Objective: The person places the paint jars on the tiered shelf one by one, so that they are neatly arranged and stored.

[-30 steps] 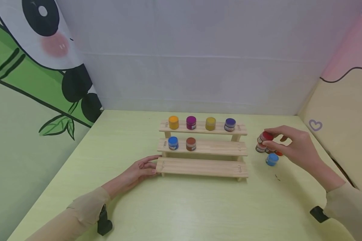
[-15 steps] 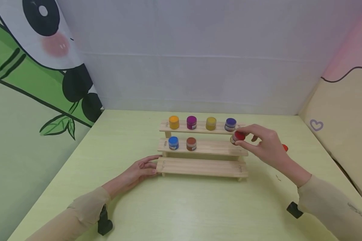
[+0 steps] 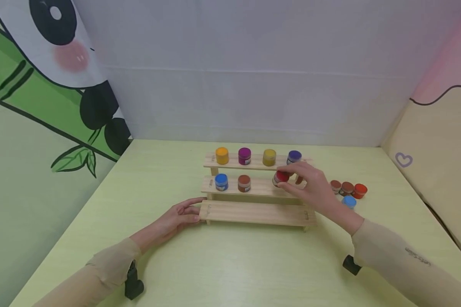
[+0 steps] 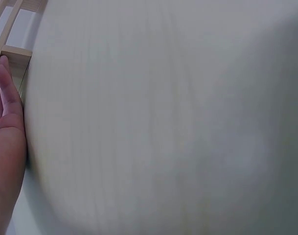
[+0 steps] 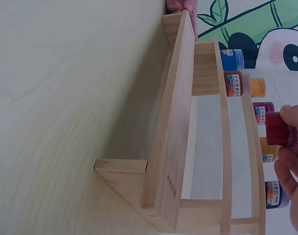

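A small paint jar with a dark red lid (image 3: 281,178) is pinched between the thumb and fingers of my right hand (image 3: 311,187), over the right half of the middle shelf (image 3: 261,187). Whether its base touches the wood, I cannot tell. My left hand (image 3: 176,219) lies against the left end of the three-step wooden rack (image 3: 257,213), its fingers fairly straight and touching the lowest step's end. A blue jar (image 3: 221,182) and a brown jar (image 3: 243,183) stand on the middle shelf. Orange (image 3: 222,155), purple (image 3: 244,156), ochre (image 3: 269,157) and dark blue jars (image 3: 293,157) line the top shelf.
Right of the rack on the table (image 3: 253,264) stand a red jar (image 3: 360,190), a brown jar (image 3: 346,188), a reddish-brown jar (image 3: 335,186) and a light blue jar (image 3: 348,201), the last partly behind my right wrist. A pale wall sheet (image 3: 246,98) rises behind.
My right hand has carried the dark red jar leftward from the table group to above the middle shelf. The left hand and the rack have stayed put.
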The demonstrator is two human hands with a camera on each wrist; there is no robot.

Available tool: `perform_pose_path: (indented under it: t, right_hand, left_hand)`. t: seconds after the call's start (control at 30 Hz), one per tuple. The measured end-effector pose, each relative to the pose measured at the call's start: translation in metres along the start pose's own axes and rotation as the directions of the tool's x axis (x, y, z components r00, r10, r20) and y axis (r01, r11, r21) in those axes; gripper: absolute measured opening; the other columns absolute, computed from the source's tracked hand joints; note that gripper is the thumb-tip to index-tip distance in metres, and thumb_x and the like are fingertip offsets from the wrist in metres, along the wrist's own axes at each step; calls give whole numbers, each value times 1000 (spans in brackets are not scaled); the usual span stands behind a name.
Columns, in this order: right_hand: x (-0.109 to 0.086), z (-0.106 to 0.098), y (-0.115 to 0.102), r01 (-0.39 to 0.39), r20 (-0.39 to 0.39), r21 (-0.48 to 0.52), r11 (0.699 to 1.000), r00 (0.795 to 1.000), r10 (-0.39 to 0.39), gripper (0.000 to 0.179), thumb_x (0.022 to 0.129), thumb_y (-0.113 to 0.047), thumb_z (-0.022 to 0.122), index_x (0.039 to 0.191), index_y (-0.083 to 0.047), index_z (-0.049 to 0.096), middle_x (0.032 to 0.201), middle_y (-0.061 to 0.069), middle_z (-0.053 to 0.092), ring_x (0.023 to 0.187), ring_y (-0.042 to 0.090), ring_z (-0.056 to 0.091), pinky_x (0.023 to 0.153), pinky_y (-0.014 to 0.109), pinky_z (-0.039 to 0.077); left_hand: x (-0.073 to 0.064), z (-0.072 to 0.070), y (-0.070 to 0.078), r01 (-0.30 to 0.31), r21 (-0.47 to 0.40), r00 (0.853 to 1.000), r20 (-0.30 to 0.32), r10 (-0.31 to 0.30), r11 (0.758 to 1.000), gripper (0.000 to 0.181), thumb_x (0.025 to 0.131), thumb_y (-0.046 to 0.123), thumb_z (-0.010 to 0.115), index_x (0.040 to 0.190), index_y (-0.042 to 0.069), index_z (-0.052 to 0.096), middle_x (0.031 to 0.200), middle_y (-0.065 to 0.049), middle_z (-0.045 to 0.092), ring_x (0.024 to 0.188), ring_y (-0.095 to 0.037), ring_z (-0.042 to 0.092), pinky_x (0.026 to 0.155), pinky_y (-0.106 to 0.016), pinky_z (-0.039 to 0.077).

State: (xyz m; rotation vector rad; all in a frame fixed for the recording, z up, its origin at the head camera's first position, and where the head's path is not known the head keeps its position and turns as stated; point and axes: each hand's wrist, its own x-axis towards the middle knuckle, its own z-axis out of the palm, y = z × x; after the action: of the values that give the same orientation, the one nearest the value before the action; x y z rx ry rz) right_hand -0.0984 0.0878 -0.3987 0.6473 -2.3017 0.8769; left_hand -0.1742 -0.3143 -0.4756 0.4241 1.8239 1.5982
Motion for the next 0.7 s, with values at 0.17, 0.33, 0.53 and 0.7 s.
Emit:
perform_pose_path:
  t: [0.17,0.33,0.53,0.7]
  right_hand:
    - [2,10,2,-9,26,36,999,1000,8,41,82,-4,79,121,-10,68,104,4,71,87,14,62,60,22,53]
    - [3,16,5,-29,50,51,998,998,27,39,84,-3,76,121,-7,66,109,8,71,89,16,63,64,23,55]
    - [4,22,6,-85,94,51,995,992,80,38,86,-3,74,122,-3,65,110,11,71,90,19,66,71,25,57]
    - [5,24,5,-134,150,49,990,981,126,37,87,-5,73,122,-5,65,112,9,71,93,18,66,74,28,57]
  left_hand:
    - [1,0,0,-4,-14,1000,4,4,1000,71,95,15,65,156,12,28,113,5,68,109,-7,64,93,-21,53]
    - [1,0,0,1,-10,1000,-1,-1,1000,72,95,17,66,156,13,28,116,5,68,110,-8,64,93,-21,53]
    - [1,0,1,3,-6,1000,1,-3,1000,72,95,18,66,156,13,29,117,4,68,112,-8,64,94,-21,53]
    - [0,0,0,-1,-8,1000,2,1,1000,72,95,17,65,156,13,28,116,5,68,111,-8,64,94,-21,53]
